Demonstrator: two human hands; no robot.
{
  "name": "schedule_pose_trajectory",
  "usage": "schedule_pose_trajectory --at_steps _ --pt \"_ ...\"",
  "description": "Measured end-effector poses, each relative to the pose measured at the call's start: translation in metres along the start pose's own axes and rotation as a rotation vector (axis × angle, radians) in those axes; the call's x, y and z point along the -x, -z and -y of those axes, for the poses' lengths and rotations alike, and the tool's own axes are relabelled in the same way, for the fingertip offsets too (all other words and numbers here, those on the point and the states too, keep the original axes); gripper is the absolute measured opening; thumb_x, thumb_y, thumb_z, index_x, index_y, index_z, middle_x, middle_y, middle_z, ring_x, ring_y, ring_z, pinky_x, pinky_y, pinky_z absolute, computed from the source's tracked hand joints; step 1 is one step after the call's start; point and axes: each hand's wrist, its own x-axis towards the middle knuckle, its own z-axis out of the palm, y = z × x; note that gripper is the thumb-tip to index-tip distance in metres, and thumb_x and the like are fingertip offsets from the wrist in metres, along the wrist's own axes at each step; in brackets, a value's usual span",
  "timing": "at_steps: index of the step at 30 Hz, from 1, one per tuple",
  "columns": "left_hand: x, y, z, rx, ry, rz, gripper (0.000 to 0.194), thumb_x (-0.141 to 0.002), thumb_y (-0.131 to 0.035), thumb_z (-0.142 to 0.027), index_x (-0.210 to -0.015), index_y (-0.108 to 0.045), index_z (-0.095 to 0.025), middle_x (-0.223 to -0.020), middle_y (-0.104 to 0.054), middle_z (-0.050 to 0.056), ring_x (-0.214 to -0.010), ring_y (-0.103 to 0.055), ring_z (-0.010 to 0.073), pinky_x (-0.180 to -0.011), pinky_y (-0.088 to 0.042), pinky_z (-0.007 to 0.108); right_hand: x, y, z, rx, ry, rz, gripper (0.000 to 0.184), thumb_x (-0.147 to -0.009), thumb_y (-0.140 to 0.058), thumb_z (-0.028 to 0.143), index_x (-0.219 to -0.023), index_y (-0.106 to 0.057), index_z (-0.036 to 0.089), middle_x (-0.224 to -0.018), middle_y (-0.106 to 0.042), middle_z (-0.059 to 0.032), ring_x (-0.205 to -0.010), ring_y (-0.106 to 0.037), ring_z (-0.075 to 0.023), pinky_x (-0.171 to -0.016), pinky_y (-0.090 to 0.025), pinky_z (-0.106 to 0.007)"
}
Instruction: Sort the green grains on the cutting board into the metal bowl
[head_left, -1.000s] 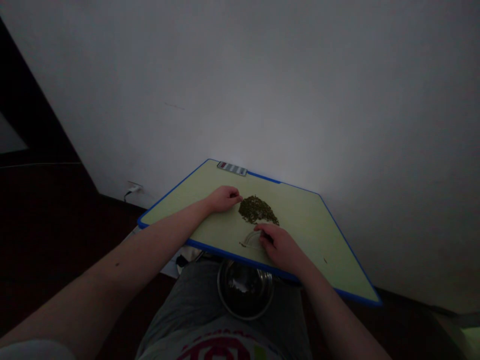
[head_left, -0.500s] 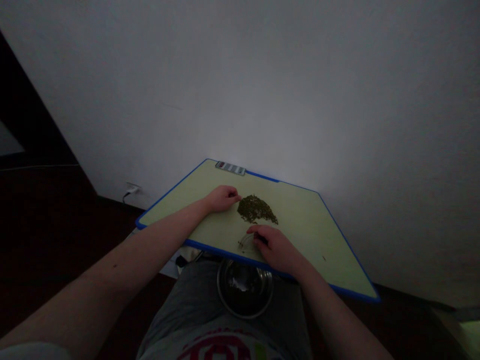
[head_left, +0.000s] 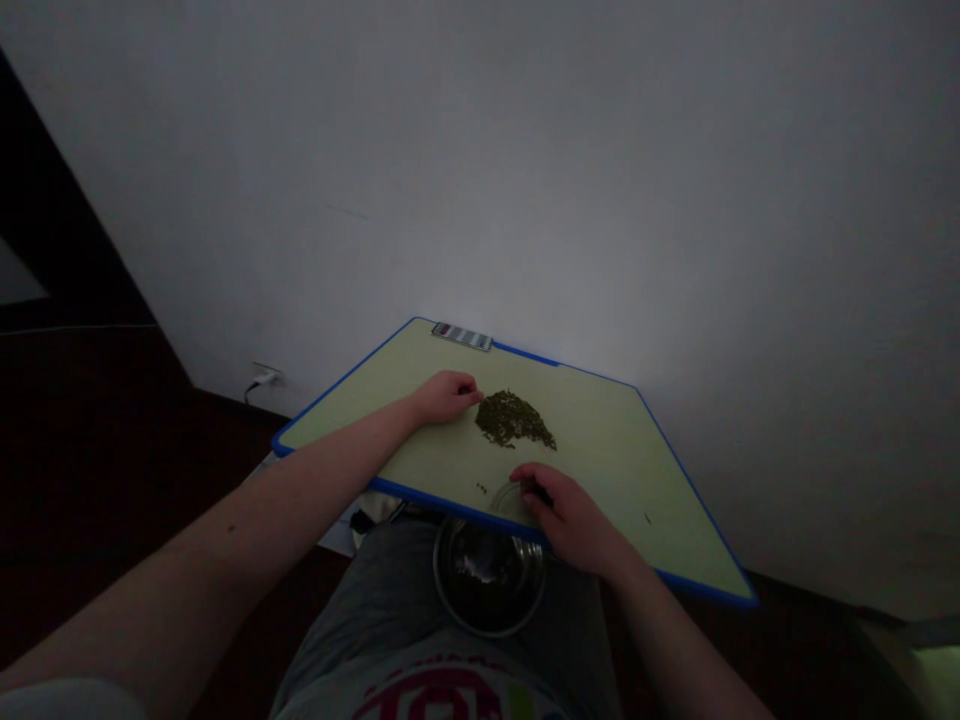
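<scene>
A pile of small greenish-brown grains [head_left: 510, 418] lies on a pale yellow board [head_left: 600, 430] with a blue rim. Beside the pile's left edge is my left hand [head_left: 448, 397], its fingers curled in and the fingertips next to the grains. Whether it pinches anything is too dark to tell. Close to the board's near edge, my right hand [head_left: 562, 510] grips a clear, curved, see-through rim [head_left: 508, 494], perhaps a shallow dish or lid. A few loose grains [head_left: 481, 488] lie just left of it. The palm hides most of the clear piece.
On my lap, under the board's near edge, rests a shiny metal bowl [head_left: 489, 580]. A label strip [head_left: 462, 336] sits at the board's far edge by the wall [head_left: 525, 180]. One dark speck [head_left: 647, 519] lies to the right. A plug [head_left: 264, 378] is in the wall socket at left.
My right hand has drawn the clear piece toward me and slightly right, to the board's near edge, leaving a few grains behind. My left hand stays in place.
</scene>
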Motion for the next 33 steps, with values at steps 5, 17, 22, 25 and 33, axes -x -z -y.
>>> schedule_pose_trajectory --at_steps 5,17,22,25,33 --pt "0.001 0.0 0.0 0.006 -0.003 0.002 0.032 -0.075 -0.046 -0.043 -0.062 -0.054 -0.015 -0.053 -0.046 -0.002 -0.052 -0.039 0.0093 -0.051 -0.027 0.024 -0.001 0.003 -0.008 0.032 -0.008 -0.046 0.028 -0.08 -0.041 0.01 -0.104 -0.052 0.019 -0.095 -0.058 -0.0047 -0.084 -0.052 -0.0149 -0.077 -0.04 -0.028" --pt "0.001 -0.002 0.0 -0.006 -0.019 -0.006 0.031 -0.075 -0.046 -0.042 -0.062 -0.055 -0.015 -0.053 -0.046 -0.002 -0.052 -0.039 0.0092 -0.051 -0.027 0.024 -0.025 -0.007 -0.011 0.084 0.066 -0.085 0.029 -0.078 -0.043 0.007 -0.102 -0.053 0.018 -0.094 -0.058 -0.0057 -0.083 -0.051 -0.0159 -0.077 -0.04 -0.03" --pt "0.001 -0.002 0.0 0.001 -0.017 -0.006 0.031 -0.075 -0.046 -0.042 -0.062 -0.055 -0.015 -0.053 -0.046 -0.002 -0.052 -0.039 0.0091 -0.051 -0.027 0.023 -0.027 -0.01 0.001 0.073 0.086 -0.025 0.027 -0.078 -0.043 0.007 -0.101 -0.053 0.018 -0.09 -0.058 -0.0045 -0.08 -0.051 -0.015 -0.075 -0.039 -0.029" --pt "0.001 -0.002 -0.001 0.0 -0.018 -0.006 0.031 -0.075 -0.046 -0.042 -0.063 -0.056 -0.015 -0.053 -0.046 -0.002 -0.052 -0.039 0.0092 -0.051 -0.027 0.023 -0.027 -0.01 0.004 0.075 0.093 -0.001 0.027 -0.079 -0.043 0.008 -0.101 -0.053 0.018 -0.089 -0.058 -0.0042 -0.078 -0.05 -0.0146 -0.073 -0.039 -0.028" --pt "-0.001 -0.002 0.0 -0.01 -0.01 -0.004 0.032 -0.075 -0.046 -0.042 -0.062 -0.055 -0.015 -0.053 -0.046 -0.002 -0.051 -0.039 0.0091 -0.051 -0.026 0.024 -0.012 -0.013 -0.001 0.019 0.082 -0.027 0.029 -0.08 -0.042 0.008 -0.105 -0.051 0.019 -0.096 -0.057 -0.0054 -0.085 -0.051 -0.0155 -0.078 -0.04 -0.03"
